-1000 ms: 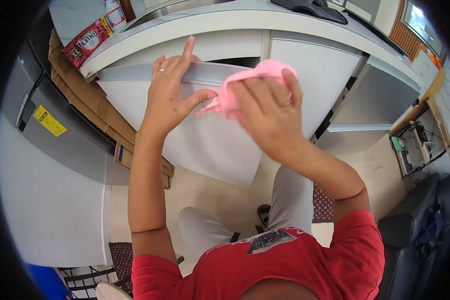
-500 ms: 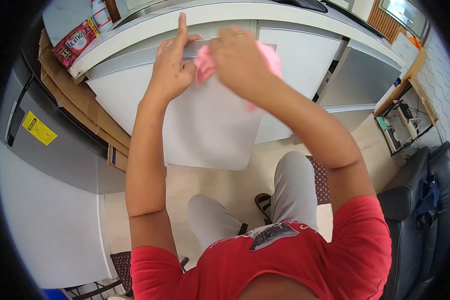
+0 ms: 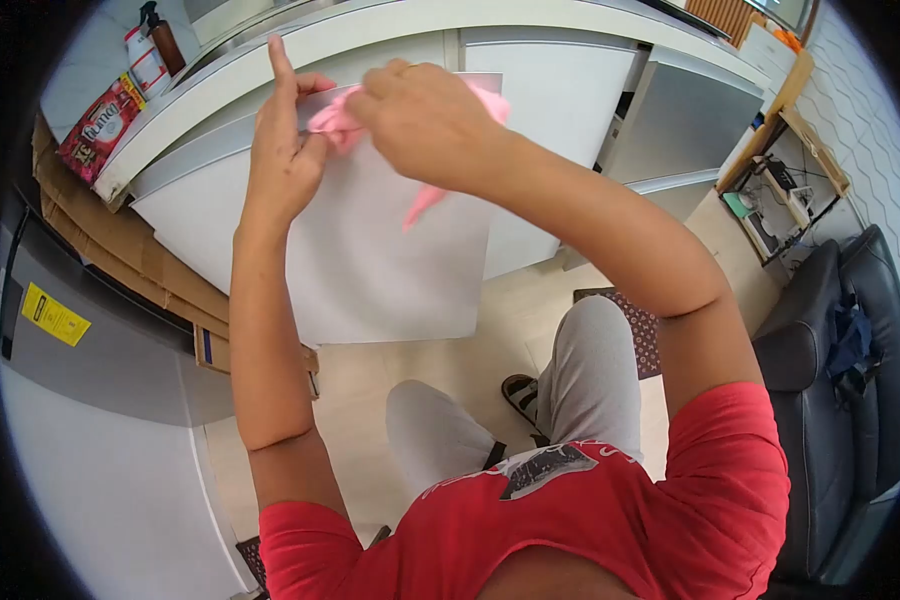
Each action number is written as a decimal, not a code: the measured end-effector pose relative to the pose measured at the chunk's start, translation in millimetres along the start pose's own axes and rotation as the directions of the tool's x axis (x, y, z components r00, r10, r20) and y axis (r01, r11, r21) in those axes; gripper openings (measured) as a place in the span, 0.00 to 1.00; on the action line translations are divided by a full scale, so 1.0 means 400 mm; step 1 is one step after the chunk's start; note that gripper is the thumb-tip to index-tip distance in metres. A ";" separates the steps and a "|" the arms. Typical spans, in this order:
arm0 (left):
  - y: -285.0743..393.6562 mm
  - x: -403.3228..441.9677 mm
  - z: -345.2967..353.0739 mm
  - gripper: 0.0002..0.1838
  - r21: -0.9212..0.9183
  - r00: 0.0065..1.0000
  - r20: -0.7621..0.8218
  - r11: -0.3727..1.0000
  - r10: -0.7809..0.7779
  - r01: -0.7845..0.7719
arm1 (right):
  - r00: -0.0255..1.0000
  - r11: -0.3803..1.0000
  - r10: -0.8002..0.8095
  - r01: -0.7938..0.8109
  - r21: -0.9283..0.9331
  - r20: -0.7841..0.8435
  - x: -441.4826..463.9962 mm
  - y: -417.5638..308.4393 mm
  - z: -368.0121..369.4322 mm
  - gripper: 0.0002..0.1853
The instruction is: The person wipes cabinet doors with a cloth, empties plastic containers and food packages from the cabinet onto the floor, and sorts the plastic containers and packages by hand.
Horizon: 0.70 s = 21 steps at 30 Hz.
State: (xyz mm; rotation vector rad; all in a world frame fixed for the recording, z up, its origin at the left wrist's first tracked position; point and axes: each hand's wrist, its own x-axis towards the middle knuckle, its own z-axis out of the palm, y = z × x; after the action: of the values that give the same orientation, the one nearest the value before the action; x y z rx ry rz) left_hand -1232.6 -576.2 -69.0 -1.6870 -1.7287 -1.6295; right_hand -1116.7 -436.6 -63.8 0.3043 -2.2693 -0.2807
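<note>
While my right hand bends over the pink cloth: I see its fingers closed on this cloth, in the upper middle of the frame.
Pink cloth: it is bunched near the top edge of the white panel, and one loose corner hangs lower, under the right wrist.
Left hand: it is at the same top edge, in the upper left of the frame, with index finger raised and thumb near the cloth; whether it really grips the panel, I cannot tell.
White panel, upper part: the cloth is here, so I judge that the work on this face is underway and not finished.
White panel, lower part: no hand is on it; which areas are done and which are left, I cannot tell, because no clear mark separates them.
White door: to the right of the panel, it has no hand on it.
</note>
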 end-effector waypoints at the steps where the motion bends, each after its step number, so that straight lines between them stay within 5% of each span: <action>1: -0.018 0.002 -0.007 0.45 0.184 0.992 0.000 0.975 0.126 -0.124 | 1.000 1.000 0.006 -0.006 -0.009 0.004 -0.025 0.018 -0.022 0.06; 2: -0.032 0.005 -0.007 0.46 0.360 0.968 0.018 0.901 0.251 -0.241 | 0.996 0.996 0.082 -0.081 -0.043 0.020 -0.050 0.039 -0.049 0.05; 5: -0.022 -0.004 0.008 0.47 0.432 0.971 -0.025 0.879 0.237 -0.203 | 0.918 0.917 0.396 -0.395 -0.056 0.011 -0.147 0.142 -0.106 0.07; 7: -0.019 -0.013 0.023 0.49 0.464 0.962 -0.048 0.859 0.267 -0.216 | 0.568 0.500 0.773 -0.820 0.280 0.283 -0.169 0.207 -0.145 0.10; 9: -0.009 -0.018 0.033 0.52 0.504 0.951 -0.066 0.832 0.303 -0.230 | 0.621 0.578 0.764 -0.779 0.243 0.175 -0.178 0.255 -0.092 0.13; 11: 0.002 -0.029 0.040 0.61 0.580 0.942 -0.079 0.784 0.325 -0.222 | 0.688 0.575 0.674 -0.717 0.394 0.268 -0.151 0.275 -0.022 0.14; 13: 0.005 -0.038 0.044 0.63 0.598 0.936 -0.077 0.767 0.343 -0.232 | 0.786 0.776 0.618 -0.615 0.139 0.032 -0.138 0.295 0.074 0.16; 17: -0.005 -0.030 0.059 0.65 0.668 0.933 -0.131 0.725 0.335 -0.167 | 0.723 0.714 0.691 -0.683 0.157 0.005 -0.116 0.292 0.057 0.15; 21: -0.038 -0.009 0.063 0.64 0.654 0.938 -0.123 0.737 0.323 -0.168 | 0.789 0.773 0.614 -0.593 0.225 -0.030 -0.227 0.247 -0.034 0.21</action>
State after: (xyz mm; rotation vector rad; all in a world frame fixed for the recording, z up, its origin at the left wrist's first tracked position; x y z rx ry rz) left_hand -1231.1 -553.9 -88.8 -1.2613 -1.5969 -0.9092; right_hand -1060.8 -316.5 -89.3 -0.3169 -2.1636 0.3053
